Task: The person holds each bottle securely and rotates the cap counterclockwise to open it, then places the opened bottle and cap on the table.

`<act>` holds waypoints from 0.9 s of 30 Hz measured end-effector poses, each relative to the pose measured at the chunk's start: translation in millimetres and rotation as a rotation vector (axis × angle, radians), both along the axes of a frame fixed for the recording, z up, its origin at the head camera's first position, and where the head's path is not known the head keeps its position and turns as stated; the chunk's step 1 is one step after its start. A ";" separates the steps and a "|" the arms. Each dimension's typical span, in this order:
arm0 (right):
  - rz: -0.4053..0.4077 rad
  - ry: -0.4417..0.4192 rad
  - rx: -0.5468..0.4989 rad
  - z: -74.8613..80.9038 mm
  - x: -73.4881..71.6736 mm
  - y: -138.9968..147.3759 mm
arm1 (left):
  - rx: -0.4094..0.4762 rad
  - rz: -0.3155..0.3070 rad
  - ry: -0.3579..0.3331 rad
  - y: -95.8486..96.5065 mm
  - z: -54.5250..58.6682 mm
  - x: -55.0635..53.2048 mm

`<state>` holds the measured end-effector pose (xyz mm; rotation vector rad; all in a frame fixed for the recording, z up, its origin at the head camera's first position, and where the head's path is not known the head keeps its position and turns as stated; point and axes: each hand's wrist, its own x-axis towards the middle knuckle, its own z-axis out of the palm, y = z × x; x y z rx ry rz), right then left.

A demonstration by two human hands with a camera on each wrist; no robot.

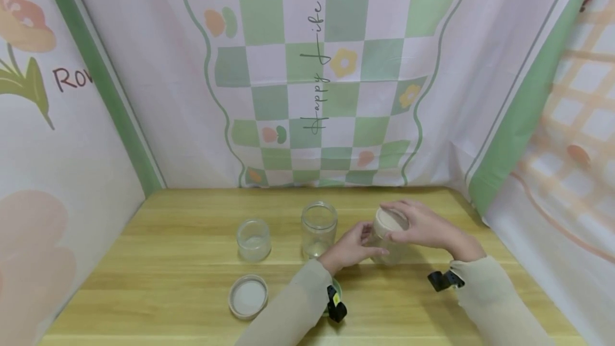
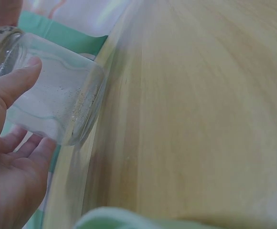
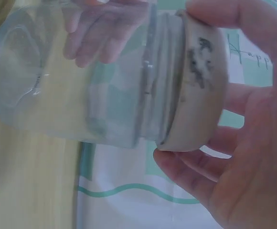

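Observation:
On the right part of the table a clear glass jar (image 3: pixel 114 95) stands with a pale beige lid (image 1: pixel 391 220) at its mouth. My right hand (image 1: pixel 423 227) grips this lid from above, thumb and fingers around its edge. The lid sits slightly askew over the threaded neck in the right wrist view, with dark marks on its side. With thumb and fingers on opposite sides, my left hand (image 1: pixel 352 247) holds the body of the jar. Small droplets or specks show on the glass (image 2: pixel 57 100) in the left wrist view.
Left of the hands stand a taller open glass jar (image 1: pixel 319 228) and a shorter open one (image 1: pixel 253 240). A pale round lid (image 1: pixel 248 297) lies inside up nearer me. A green round-edged thing (image 1: pixel 338 288) is mostly hidden under my left wrist. Printed curtains (image 1: pixel 317 68) enclose the wooden table (image 1: pixel 182 250).

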<state>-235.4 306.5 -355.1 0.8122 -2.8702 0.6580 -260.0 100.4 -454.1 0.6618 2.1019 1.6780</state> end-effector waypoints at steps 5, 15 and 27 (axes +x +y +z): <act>-0.012 -0.012 -0.032 12.0 1.7 1.0 | 0.011 -0.003 -0.003 0.0 1.0 0.1; -0.050 -0.031 -0.006 21.1 11.5 4.6 | 0.015 -0.010 -0.022 0.3 -0.5 -0.3; -0.090 -0.071 -0.021 32.6 30.3 10.6 | -0.004 -0.003 -0.001 -1.6 -0.3 0.9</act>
